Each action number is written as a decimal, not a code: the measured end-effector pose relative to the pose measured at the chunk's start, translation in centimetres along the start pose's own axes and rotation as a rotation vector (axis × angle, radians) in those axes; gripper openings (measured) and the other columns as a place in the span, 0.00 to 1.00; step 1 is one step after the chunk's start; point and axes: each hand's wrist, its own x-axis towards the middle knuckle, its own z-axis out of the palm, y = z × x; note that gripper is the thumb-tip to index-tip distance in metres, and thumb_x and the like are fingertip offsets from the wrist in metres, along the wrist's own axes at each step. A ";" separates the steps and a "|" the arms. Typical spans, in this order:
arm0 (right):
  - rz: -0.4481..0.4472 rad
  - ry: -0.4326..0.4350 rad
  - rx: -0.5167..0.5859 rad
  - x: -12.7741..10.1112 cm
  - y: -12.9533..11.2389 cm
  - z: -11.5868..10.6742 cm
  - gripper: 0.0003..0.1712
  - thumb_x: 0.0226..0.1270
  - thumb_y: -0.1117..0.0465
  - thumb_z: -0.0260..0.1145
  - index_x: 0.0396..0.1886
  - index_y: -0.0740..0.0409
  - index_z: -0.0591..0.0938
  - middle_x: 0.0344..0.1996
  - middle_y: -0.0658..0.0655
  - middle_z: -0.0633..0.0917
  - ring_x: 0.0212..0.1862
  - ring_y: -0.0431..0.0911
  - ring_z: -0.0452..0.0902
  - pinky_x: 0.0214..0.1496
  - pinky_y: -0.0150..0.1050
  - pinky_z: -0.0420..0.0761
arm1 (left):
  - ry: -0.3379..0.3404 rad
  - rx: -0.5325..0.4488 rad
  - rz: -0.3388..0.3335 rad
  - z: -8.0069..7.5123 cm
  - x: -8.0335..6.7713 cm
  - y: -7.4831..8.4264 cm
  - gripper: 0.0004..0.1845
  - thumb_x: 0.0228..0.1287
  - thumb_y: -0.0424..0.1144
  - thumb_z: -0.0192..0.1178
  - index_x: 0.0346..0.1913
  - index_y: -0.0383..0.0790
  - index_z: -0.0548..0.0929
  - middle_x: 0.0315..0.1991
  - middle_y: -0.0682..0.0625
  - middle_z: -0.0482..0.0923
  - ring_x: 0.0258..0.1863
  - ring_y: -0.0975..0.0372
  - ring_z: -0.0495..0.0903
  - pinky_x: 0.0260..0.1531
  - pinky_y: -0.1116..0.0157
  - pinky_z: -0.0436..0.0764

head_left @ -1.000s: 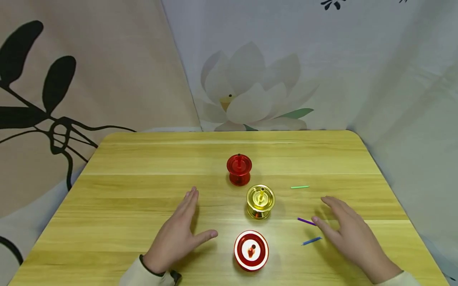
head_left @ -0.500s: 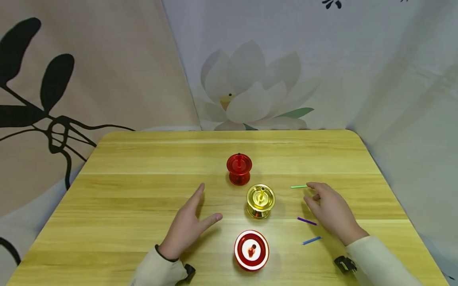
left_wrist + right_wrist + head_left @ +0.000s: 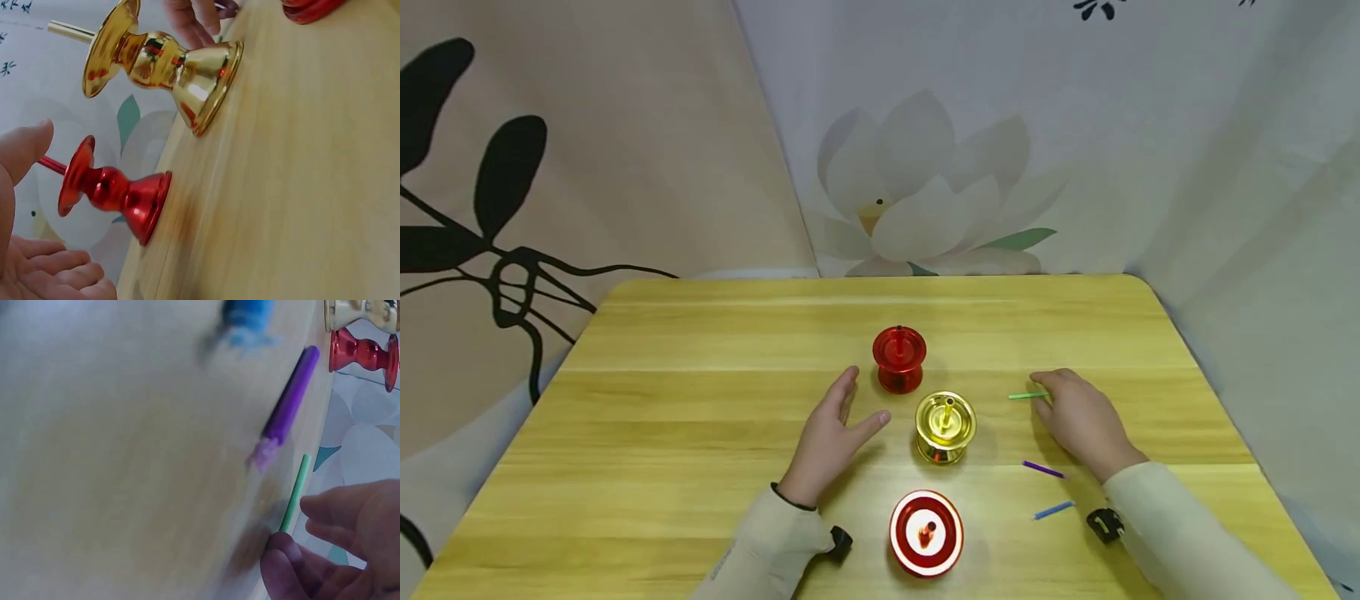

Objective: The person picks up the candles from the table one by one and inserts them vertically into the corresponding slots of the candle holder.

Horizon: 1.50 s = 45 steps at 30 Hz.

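Note:
My right hand is at the green thin candle, which lies on the table. In the right wrist view, the thumb and a finger stand on either side of the green candle, with a gap between them; the thumb tip covers its near end. My left hand has its thumb and fingers spread, holding nothing, left of the gold candlestick and the far red candlestick. In the left wrist view, the gold candlestick and red candlestick stand upright beyond the left thumb.
A second red candlestick stands closest to the front. A purple candle and a blue candle lie near the right forearm. The wooden table meets patterned cloth at the back.
My right hand has moved forward and left, over the purple candle, to the green candle. The left hand has moved forward and right, closer to the gold and far red candlesticks.

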 end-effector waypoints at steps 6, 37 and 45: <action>-0.012 0.007 -0.014 0.7 -0.1 -0.1 0.20 0.68 0.64 0.68 0.59 0.64 0.82 0.50 0.67 0.81 0.44 0.59 0.83 0.43 0.55 0.84 | 0.014 -0.118 0.028 1.0 1.7 0.4 0.47 0.64 0.39 0.71 0.79 0.35 0.54 0.78 0.41 0.54 0.77 0.51 0.55 0.73 0.55 0.58; 0.044 -0.003 0.077 1.4 -0.8 0.3 0.08 0.69 0.61 0.61 0.41 0.59 0.82 0.36 0.57 0.86 0.30 0.47 0.76 0.33 0.47 0.79 | 0.009 -0.199 0.100 3.4 6.9 0.6 0.49 0.63 0.31 0.70 0.79 0.34 0.49 0.74 0.37 0.62 0.71 0.50 0.68 0.69 0.54 0.67; -0.057 0.114 0.184 1.0 -1.0 0.8 0.05 0.67 0.64 0.66 0.38 0.58 0.87 0.33 0.51 0.84 0.34 0.45 0.78 0.38 0.45 0.81 | 0.006 -0.213 0.091 3.7 7.0 0.4 0.49 0.63 0.31 0.70 0.79 0.34 0.50 0.73 0.37 0.63 0.70 0.50 0.68 0.69 0.55 0.68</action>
